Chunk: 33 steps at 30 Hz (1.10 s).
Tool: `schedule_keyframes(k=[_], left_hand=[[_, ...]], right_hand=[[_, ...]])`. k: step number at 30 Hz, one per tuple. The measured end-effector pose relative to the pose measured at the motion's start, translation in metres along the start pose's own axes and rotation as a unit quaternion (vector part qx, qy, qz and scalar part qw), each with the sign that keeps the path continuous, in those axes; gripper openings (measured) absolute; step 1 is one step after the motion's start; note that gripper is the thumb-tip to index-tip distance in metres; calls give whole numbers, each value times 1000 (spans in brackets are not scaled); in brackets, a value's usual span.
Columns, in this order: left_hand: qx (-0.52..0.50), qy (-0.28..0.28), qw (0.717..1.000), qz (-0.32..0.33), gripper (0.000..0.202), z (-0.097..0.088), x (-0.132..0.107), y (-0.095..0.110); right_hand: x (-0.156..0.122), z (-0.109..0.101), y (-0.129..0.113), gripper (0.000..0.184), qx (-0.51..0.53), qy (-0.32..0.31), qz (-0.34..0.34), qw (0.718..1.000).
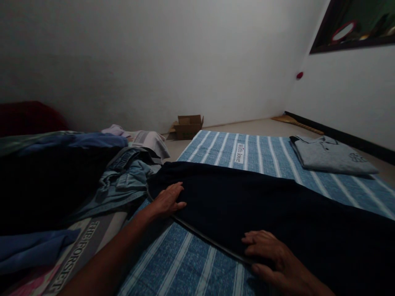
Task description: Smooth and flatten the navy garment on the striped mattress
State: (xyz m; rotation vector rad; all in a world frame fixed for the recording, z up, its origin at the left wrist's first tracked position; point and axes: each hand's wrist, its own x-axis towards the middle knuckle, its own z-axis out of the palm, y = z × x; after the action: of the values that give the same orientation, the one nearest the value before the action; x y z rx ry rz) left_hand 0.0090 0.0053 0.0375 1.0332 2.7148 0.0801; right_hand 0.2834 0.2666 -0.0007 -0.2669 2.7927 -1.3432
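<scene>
Dark navy trousers point(222, 197), folded lengthwise, lie across a blue-and-white striped bed cover point(185, 263). A thin pale line runs along their near edge. My left hand point(169, 200) rests on the cloth near its left end, palm down, fingers stretched out. Farther right, my right hand point(271, 255) lies over the near edge of the trousers, its fingers extended and the thumb apart. Neither hand grips the cloth. The right end of the trousers runs out of view.
A folded grey polo shirt point(333, 156) lies at the bed's far right. On the left are piled clothes, with light denim jeans point(126, 181) and a dark garment point(52, 181). An open cardboard box point(189, 127) stands by the wall, a mat point(296, 123) farther right.
</scene>
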Motion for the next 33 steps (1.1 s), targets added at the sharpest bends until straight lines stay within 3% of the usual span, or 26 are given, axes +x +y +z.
schedule_keyframes(k=[5, 8, 13, 18, 23, 33], left_hand=[[28, -19, 999, -12, 31, -20, 7, 12], [46, -1, 998, -48, 34, -22, 19, 19], [100, 101, 984, -111, 35, -1, 33, 36], [127, 151, 975, -100, 38, 20, 32, 36], [115, 141, 981, -66, 39, 28, 35, 25], [68, 87, 985, -130, 62, 30, 34, 16]], right_hand=[[1, 0, 0, 26, -12, 10, -9, 1000], [2, -1, -1, 25, -20, 5, -17, 1000], [3, -2, -2, 24, -24, 20, -29, 999], [3, -1, -1, 22, -11, 10, -29, 999], [4, -1, 0, 19, 0, -4, -24, 1000], [5, -2, -6, 20, -1, 6, -18, 1000]])
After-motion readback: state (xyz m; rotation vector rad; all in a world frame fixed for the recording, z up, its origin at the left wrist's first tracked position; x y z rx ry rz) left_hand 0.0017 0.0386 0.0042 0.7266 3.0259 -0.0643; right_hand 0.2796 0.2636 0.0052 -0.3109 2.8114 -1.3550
